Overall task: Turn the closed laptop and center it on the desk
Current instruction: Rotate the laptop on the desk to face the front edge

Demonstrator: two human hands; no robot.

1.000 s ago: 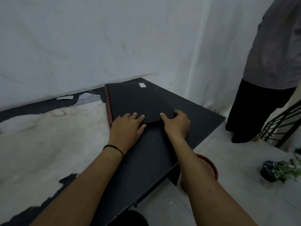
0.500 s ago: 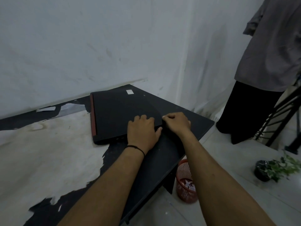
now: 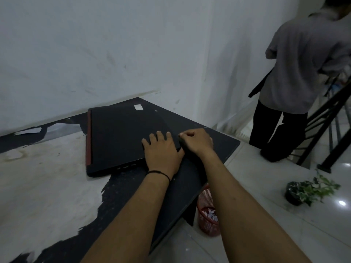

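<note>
A closed black laptop [image 3: 121,135] with a red strip along its left edge and a small white sticker lies at the right end of the desk [image 3: 47,186], near the wall. My left hand [image 3: 161,150] presses flat on the lid by the laptop's near right corner, a black band on its wrist. My right hand [image 3: 196,141] curls its fingers around that right corner, gripping the edge. The corner itself is hidden under both hands.
The desk top is black with a large worn pale patch at the left. A red mesh bin [image 3: 208,213] stands on the floor under its right end. A person [image 3: 296,82] stands at the right by a black stair railing [image 3: 330,122]. A potted plant [image 3: 303,190] sits on the floor.
The laptop has turned and slid left on the desk. My left hand shifted from its near left part to the right corner beside my right hand. The person stepped farther right.
</note>
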